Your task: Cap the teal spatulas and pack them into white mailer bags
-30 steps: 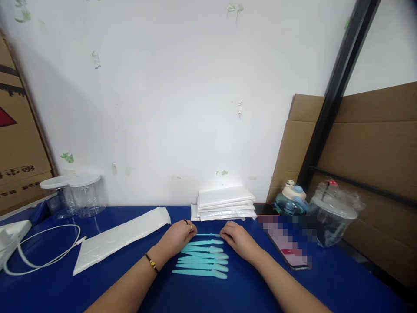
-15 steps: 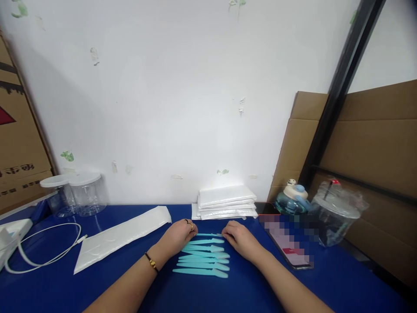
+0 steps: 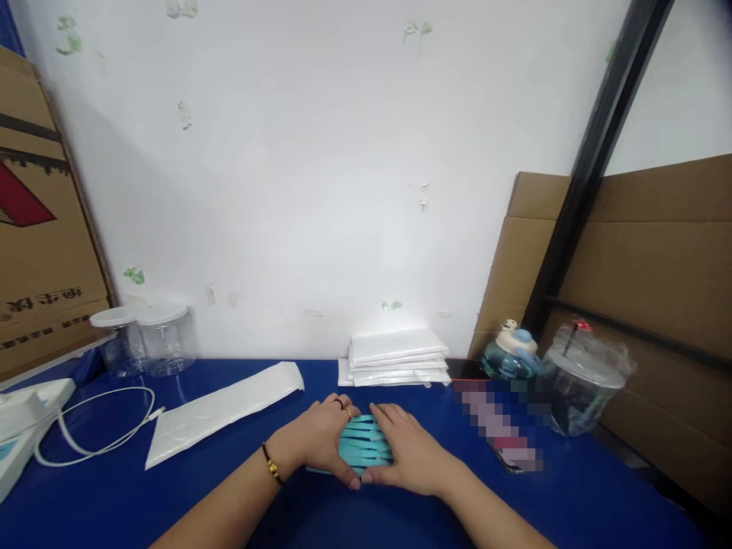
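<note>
Several light-teal eyebrow razors [image 3: 364,444] lie side by side on the blue tabletop, in a close row between my hands. My left hand [image 3: 321,437] cups the left ends, fingers over the far side and thumb along the near side. From the right, my right hand [image 3: 412,451] closes round the other ends in the same way. The two thumbs nearly meet at the near edge of the row. Both ends of the razors are mostly hidden under my hands.
A long white packet [image 3: 223,412] lies at the left, near a white cable [image 3: 94,457] and two lidded clear jars [image 3: 165,343]. Behind my hands is a stack of white packets [image 3: 397,358]. On the right are a phone [image 3: 497,427], a teal bottle [image 3: 508,358] and a bagged cup [image 3: 583,381].
Both hands have come nearer and now clasp the row from either side. The spread-out razors have been drawn closer together, including the far one my fingertips were holding.
</note>
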The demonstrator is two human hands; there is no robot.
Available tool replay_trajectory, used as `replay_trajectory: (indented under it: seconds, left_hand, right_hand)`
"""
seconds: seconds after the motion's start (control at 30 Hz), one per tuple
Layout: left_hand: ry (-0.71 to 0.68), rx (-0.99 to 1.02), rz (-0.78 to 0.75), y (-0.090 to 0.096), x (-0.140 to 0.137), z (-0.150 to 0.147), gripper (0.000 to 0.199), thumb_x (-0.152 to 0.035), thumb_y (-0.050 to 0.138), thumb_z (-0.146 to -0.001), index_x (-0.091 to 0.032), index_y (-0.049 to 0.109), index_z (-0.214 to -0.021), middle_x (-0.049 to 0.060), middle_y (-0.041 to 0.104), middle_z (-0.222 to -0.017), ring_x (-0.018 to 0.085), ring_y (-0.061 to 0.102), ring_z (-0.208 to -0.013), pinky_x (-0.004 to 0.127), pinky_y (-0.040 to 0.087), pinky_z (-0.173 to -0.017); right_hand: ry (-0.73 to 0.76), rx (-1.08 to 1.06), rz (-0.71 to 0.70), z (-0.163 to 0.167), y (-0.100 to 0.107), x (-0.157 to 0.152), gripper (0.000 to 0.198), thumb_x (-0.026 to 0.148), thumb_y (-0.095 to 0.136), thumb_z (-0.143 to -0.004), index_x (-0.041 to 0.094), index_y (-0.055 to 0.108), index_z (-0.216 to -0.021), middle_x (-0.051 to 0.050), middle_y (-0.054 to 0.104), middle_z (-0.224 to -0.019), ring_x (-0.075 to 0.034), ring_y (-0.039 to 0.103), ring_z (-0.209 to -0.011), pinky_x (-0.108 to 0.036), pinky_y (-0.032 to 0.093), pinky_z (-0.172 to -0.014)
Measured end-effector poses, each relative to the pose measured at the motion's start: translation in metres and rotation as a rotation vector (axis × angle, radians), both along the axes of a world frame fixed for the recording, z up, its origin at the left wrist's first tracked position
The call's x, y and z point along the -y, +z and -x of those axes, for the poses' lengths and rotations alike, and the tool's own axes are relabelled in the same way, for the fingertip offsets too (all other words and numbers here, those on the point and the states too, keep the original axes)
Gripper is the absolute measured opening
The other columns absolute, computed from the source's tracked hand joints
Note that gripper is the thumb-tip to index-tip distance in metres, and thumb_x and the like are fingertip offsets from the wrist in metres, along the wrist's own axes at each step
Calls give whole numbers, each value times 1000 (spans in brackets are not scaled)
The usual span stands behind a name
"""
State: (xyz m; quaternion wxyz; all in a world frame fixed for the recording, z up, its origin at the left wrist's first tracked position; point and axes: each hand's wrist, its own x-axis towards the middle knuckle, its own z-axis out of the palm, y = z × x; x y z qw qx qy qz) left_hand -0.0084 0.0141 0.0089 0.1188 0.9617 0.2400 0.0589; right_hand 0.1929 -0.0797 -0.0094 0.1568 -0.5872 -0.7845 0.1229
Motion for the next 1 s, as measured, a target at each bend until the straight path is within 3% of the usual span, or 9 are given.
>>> replay_trajectory:
  seconds: [0.07, 0.23, 0.33, 0.47, 0.6, 0.8, 0.9, 1.0]
  left_hand:
    - [19, -67, -22, 2, 10, -1, 76, -58, 71, -54, -23, 50, -117, 10, 52, -115, 30, 48, -106, 39, 43, -85]
    - [102, -143, -168, -6, 38, -11, 33, -27, 54, -74, -15, 54, -104, 14, 57, -103, 28, 53, -97, 38, 48, -78]
    - [115, -158, -227, -15, 49, -19, 30, -18, 47, -73, -12, 55, -101, 16, 59, -98, 29, 55, -90, 39, 50, -73]
    - [105, -185, -217, -19, 52, -25, 30, -21, 52, -69, -10, 57, -97, 17, 61, -94, 29, 58, -84, 41, 51, -72]
    - [81, -162, -248, -16, 48, -25, 25, -25, 55, -68, -13, 59, -89, 15, 63, -89, 28, 61, -81, 40, 51, -73]
    - [140, -111, -279, -16, 49, -26, 17, -26, 51, -75, -17, 57, -90, 9, 66, -82, 25, 64, -73, 35, 50, -67]
    - [145, -92, -223, -7, 44, -21, 27, -35, 57, -73, -19, 57, -95, 9, 66, -87, 27, 64, -79, 37, 49, -71]
    - [163, -4, -178, 11, 19, 9, 82, -51, 74, -50, -25, 46, -122, 11, 56, -121, 33, 51, -111, 43, 41, -90]
  right_hand:
    - [39, 43, 7, 9, -1, 8, 87, 62, 58, -72, 16, 30, -140, -16, 35, -141, -33, 28, -129, -46, 25, -106]
    - [53, 168, -144, 24, -8, 20, 42, 34, 53, -85, 16, 47, -123, -14, 51, -119, -30, 45, -108, -45, 39, -93]
    - [40, 242, -198, 30, -10, 22, 25, 20, 48, -85, 15, 53, -109, -12, 55, -105, -27, 50, -96, -42, 44, -85]
    - [-19, 307, -126, 38, -6, 18, 26, 9, 46, -78, 12, 56, -101, -14, 56, -102, -27, 52, -95, -37, 46, -79]
    - [-82, 349, -78, 45, -2, 13, 31, 9, 49, -72, 8, 58, -101, -17, 61, -99, -29, 57, -91, -36, 45, -79]
    - [-254, 362, -85, 49, -2, 11, 29, 10, 51, -74, 16, 56, -102, -13, 68, -88, -25, 65, -81, -30, 45, -68]
    - [-263, 404, -116, 44, -3, 12, 26, 9, 47, -79, 19, 56, -102, -12, 68, -89, -25, 66, -79, -29, 44, -65]
    - [-218, 445, -107, 29, -2, 13, 29, 10, 48, -79, 22, 56, -105, -12, 68, -91, -27, 66, -76, -30, 43, -61]
